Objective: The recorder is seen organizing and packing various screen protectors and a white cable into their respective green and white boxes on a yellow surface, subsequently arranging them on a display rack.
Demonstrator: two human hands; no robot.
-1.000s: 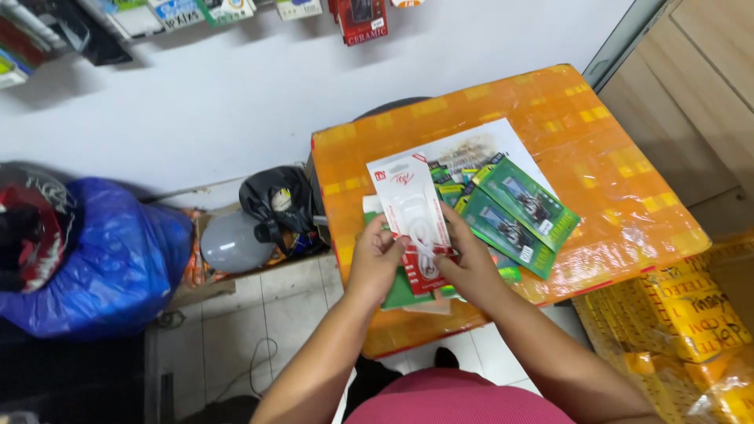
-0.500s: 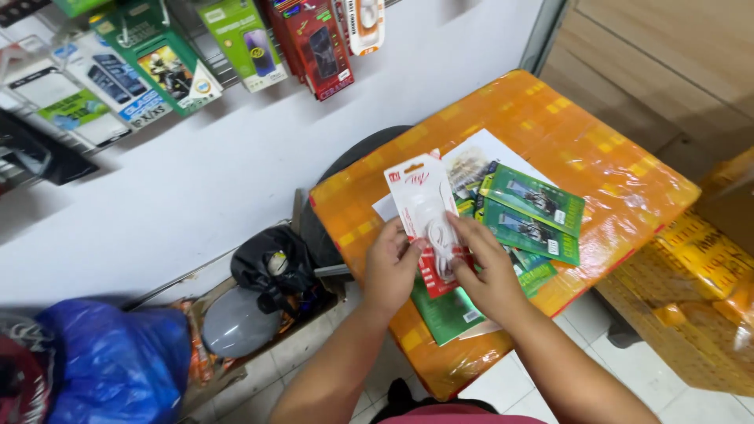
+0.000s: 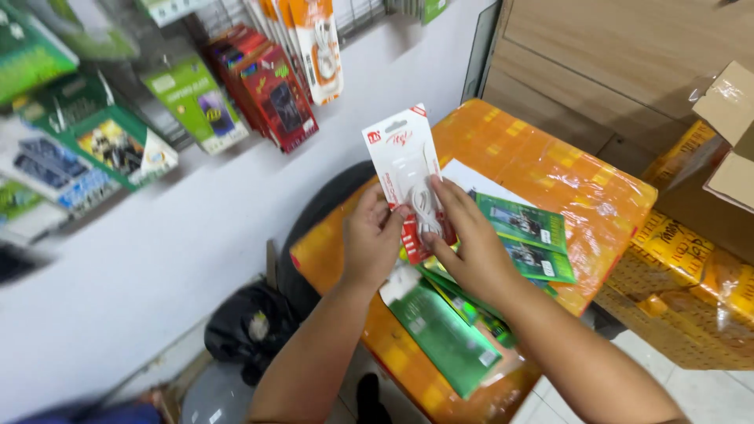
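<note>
A white and red carded packet with a coiled white cable (image 3: 408, 177) stands upright, pinched between the left hand (image 3: 371, 239) and right hand (image 3: 466, 250), above green flat packets (image 3: 503, 259) on an orange wrapped box (image 3: 550, 177). Open wall lies left; the hanging packets (image 3: 267, 86) beyond are blurred.

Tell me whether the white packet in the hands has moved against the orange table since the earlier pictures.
Yes. The white packet has risen toward the table's far edge; earlier it lay over the green packets.

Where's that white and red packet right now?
The white and red packet sits mid-frame, gripped by the left hand and right hand, above the orange table.
</note>
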